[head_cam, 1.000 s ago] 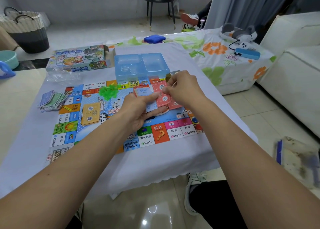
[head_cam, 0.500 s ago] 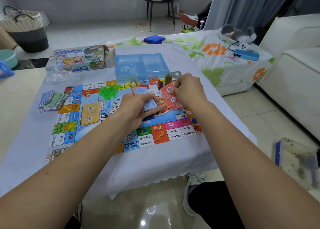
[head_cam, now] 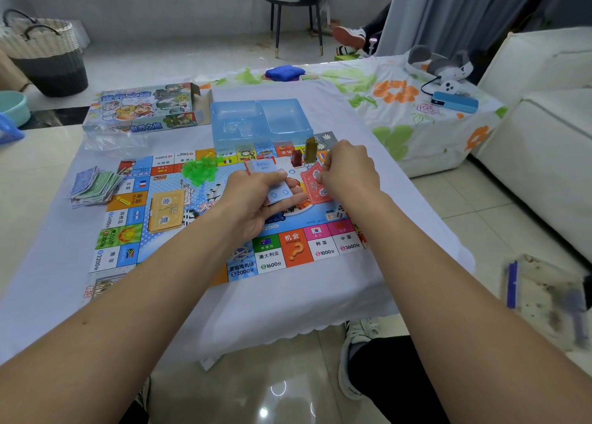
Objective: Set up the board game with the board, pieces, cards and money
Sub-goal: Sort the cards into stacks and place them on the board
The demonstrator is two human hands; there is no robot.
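Observation:
The colourful game board [head_cam: 179,231] lies flat on a low table under a white cloth. My left hand [head_cam: 253,199] holds a small stack of blue cards [head_cam: 272,180] over the board's middle. Just to its right, my right hand [head_cam: 349,170] pinches a red card [head_cam: 315,188] by its upper edge, low over the board. A pile of green plastic houses [head_cam: 198,169], a yellow card deck [head_cam: 166,212], a red pawn [head_cam: 296,158] and an olive pawn [head_cam: 310,148] stand on the board. Paper money [head_cam: 94,185] sits left of the board.
A clear blue plastic insert tray [head_cam: 261,121] rests at the board's far edge, with the game box [head_cam: 144,108] and a plastic bag [head_cam: 112,142] to its left. A flowered cloth with a power bank [head_cam: 455,102] lies to the right. A white sofa [head_cam: 544,135] stands at the right.
My hands have drawn apart: the right hand pulled the red card off to the right and down toward the board, while the left kept the blue cards.

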